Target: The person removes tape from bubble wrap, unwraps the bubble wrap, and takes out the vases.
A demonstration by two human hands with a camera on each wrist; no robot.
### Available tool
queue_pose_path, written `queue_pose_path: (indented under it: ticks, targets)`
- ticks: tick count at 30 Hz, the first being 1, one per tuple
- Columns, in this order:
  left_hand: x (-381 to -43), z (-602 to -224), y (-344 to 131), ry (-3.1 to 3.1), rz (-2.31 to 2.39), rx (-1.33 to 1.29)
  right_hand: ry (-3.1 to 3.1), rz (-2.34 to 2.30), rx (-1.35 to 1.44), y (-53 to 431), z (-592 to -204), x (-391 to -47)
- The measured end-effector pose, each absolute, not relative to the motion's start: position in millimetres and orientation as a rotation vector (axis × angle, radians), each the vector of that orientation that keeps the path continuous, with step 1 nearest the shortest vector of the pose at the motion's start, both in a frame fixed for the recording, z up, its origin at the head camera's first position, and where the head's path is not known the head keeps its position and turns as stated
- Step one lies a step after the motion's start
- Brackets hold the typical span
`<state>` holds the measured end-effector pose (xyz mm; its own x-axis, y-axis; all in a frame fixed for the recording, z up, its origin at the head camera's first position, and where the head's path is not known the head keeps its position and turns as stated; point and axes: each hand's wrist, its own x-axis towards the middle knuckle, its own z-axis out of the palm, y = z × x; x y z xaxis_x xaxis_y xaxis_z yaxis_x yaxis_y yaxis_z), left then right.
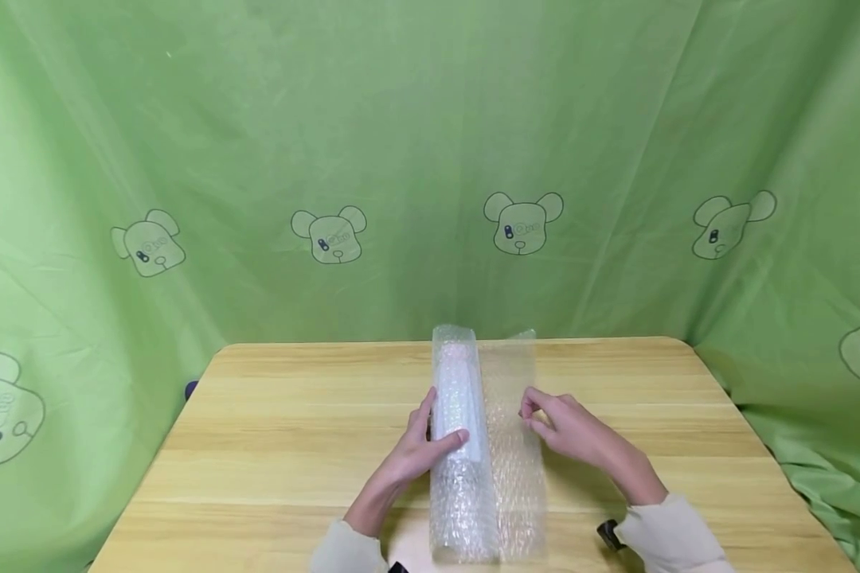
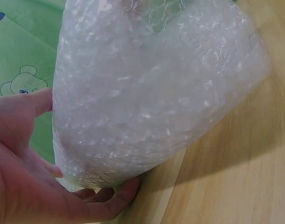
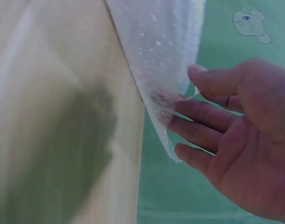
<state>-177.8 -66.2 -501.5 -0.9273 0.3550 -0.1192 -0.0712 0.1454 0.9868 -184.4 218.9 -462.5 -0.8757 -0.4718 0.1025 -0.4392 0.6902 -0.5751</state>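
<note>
A roll of clear bubble wrap (image 1: pixel 461 501) lies lengthwise on the table, with something pale and whitish showing through its layers; what that is I cannot tell. My left hand (image 1: pixel 416 455) grips the roll from the left, thumb over the top and fingers at its side. In the left wrist view those fingers (image 2: pixel 119 198) curl around the roll's lower edge. A loose see-through flap (image 1: pixel 517 477) extends to the right of the roll. At the flap's outer edge, my right hand (image 1: pixel 562 422) pinches the sheet. The right wrist view shows the fingers (image 3: pixel 203 114) partly behind the film.
The wooden table (image 1: pixel 294 406) carries the roll near its middle. A green curtain (image 1: pixel 416 143) with printed bear heads hangs behind and at both sides. A small dark object (image 1: pixel 190 389) shows at the table's left edge.
</note>
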Motion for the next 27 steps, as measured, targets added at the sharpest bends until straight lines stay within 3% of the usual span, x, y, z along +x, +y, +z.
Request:
queue_pose_path:
  ticks: [14, 27]
  targets:
    - [-179, -504, -65, 2.100, 1.822, 0.338, 2.871, -0.938, -0.732, 225, -493, -176]
    - [-177, -499, -66, 2.155, 1.827, 0.321, 3.008, -1.058, -0.627, 189, -477, -165]
